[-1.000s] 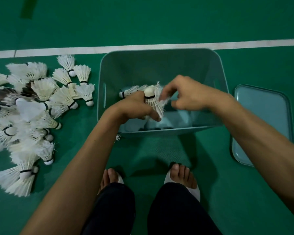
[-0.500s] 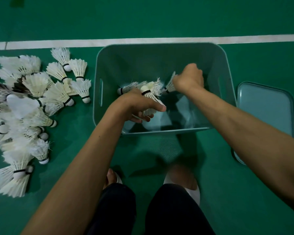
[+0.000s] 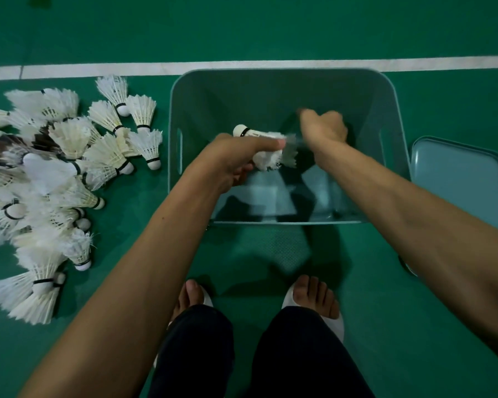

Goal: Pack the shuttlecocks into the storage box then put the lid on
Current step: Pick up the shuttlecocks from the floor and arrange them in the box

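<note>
While clear of box (image 3: 270, 93) walls, right hand (image 3: 324, 129)

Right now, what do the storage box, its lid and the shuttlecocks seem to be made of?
Storage box: probably moulded plastic, smooth with a slight sheen; rounded corners and cut handle slots suggest it. Lid: apparently the same plastic, with a raised rim. Shuttlecocks: white skirts that look like feather, ribs visible, with black bands and rounded white bases; cork or foam, I cannot tell.
</note>
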Demonstrator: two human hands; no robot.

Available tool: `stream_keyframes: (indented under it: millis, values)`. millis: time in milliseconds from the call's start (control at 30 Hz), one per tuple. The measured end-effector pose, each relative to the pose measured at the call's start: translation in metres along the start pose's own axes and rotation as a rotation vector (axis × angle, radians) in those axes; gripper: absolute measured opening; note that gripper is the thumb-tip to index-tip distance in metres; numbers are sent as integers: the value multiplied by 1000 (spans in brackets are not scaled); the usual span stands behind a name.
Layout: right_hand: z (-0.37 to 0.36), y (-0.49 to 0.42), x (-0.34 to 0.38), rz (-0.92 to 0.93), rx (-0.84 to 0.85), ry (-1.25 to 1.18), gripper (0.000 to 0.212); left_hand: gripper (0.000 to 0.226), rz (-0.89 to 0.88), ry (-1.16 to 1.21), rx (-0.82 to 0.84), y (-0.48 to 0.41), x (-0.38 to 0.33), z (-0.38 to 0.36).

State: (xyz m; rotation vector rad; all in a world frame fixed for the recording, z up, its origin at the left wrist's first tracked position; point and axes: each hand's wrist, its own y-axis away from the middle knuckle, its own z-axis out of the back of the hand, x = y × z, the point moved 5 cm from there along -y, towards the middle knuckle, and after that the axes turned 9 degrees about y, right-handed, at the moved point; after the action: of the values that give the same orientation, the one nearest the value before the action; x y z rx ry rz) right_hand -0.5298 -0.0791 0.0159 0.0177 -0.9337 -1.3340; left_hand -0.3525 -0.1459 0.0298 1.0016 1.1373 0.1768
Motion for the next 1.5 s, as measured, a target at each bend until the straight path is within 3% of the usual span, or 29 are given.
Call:
stream_keyframes:
  millis: [67, 167, 233, 333, 400, 533, 600, 633, 800, 900, 1000, 1100, 1367, 1500]
  values:
    - [27, 18, 8, 122, -63, 92, 40, 52, -23, 117, 8, 5, -3, -10]
    - [39, 43, 3, 33, 271, 125, 49, 42, -91, 141, -51, 12, -5, -28]
    - [44, 54, -2, -4, 367, 67, 39, 38, -119, 122, -30, 17, -4, -43]
    - [46, 54, -7, -11, 300, -119, 21, 37, -104, 55, 88, 24, 0, -60]
    - [54, 44, -10, 21, 166, -131, 18, 43, -61, -108, 145, 28, 3, -60]
    - [82, 38, -2, 255, -253, 397, 25, 43, -89, -599, 26, 24, -4, -31]
    - [74, 40, 3, 310, -251, 551, 30, 76, -48, -807, -45, 15, -4, -16]
    - [66, 37, 5, 306, -216, 578, 29, 82, -29, -876, -60, 12, -4, -11]
    - [16, 3, 5, 77, 12, 349, 5, 57, -69, -1101, 46, -1, -7, -11]
    - [-11, -20, -7, -137, 184, 53, 13, 48, -164, -1079, 40, -11, -17, -12]
    - [-16, -25, -13, -215, 258, -1, 31, 49, -183, -1032, 3, -22, -24, -8]
    - [-15, -25, -8, -192, 203, -10, 14, 54, -159, -977, 11, -31, -22, -5]
    - [-10, -24, -6, -230, 246, -96, 17, 51, -242, -917, 3, -31, -25, 0]
    - [30, -3, 8, -106, 129, -283, 10, 53, -388, -749, -41, 13, -46, 18]
